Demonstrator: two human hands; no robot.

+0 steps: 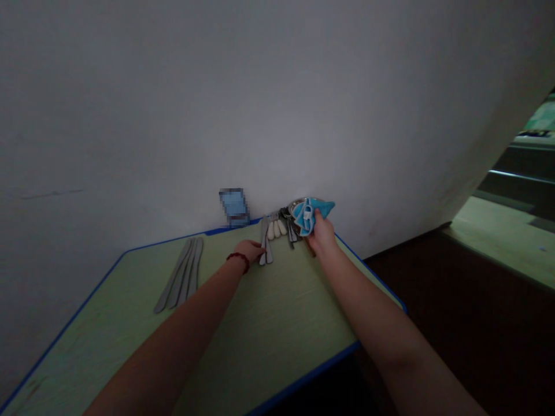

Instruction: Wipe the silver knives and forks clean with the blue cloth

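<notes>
Blue cloth (304,218) before metal bowl (298,202)

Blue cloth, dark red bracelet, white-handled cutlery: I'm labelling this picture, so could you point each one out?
Blue cloth (311,208), head view: middle of the bunched fabric.
Dark red bracelet (245,262), head view: on the band itself.
White-handled cutlery (277,230), head view: the middle handle.
</notes>
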